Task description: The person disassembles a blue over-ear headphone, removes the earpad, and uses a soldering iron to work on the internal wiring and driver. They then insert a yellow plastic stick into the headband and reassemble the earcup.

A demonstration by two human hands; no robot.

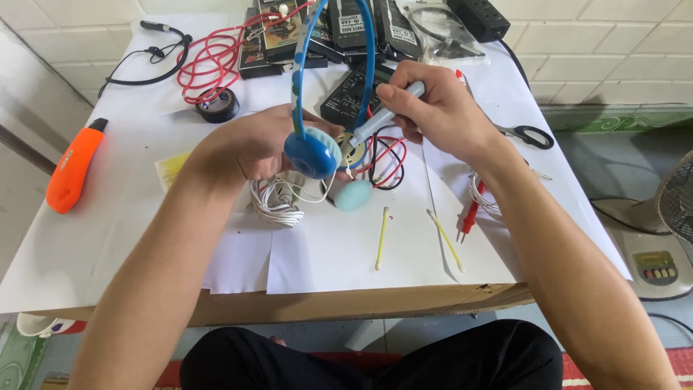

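My left hand (249, 148) holds a blue headphone set (312, 153) by its round earcup, the headband arching up toward the table's back. A loose pale-blue ear cushion (354, 196) lies just below it. My right hand (437, 112) grips a pale pen-shaped tool (386, 115) with its tip pointed down at the opened earcup and its exposed speaker part. Red and black wires (386, 159) and a coil of white cable (274, 202) lie under the hands.
On the white paper-covered table (108, 238) lie two yellow-stemmed cotton swabs (381, 238), scissors (530, 135), a red probe (471, 213), a black tape roll (217, 105), red wire (209, 61), an orange utility knife (72, 167), a black multimeter (346, 97). A fan base (653, 260) stands on the floor at right.
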